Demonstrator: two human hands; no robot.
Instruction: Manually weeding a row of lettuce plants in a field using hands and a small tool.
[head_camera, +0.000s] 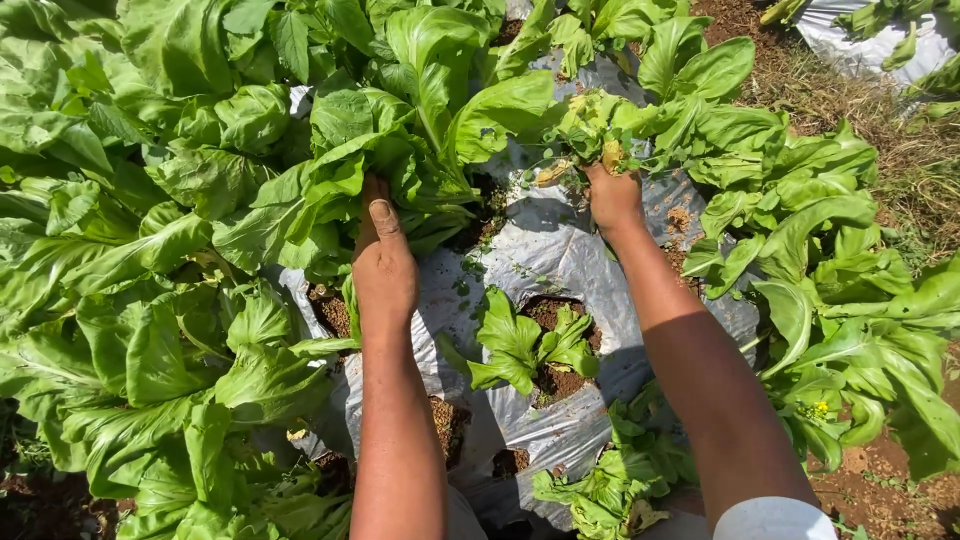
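Both hands out over the bed: my left hand (383, 262) is closed round the base of a big leafy green plant (340, 180), thumb up; right hand (613, 195) pinches a wilted yellowish leaf clump (590, 125) on the far plant. Neither looks pulled free yet, as far as I can tell. Grey plastic mulch (545, 250) covers the soil w/ planting holes; a small seedling (525, 345) sits near, btwn my arms. Dense leaves at left hide the stems; dry grass (850, 100) far right.

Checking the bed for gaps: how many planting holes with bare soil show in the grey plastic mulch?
3 at least: one around the small plant at centre, one by the left hand, one beside the left forearm. Leaves may hide more.
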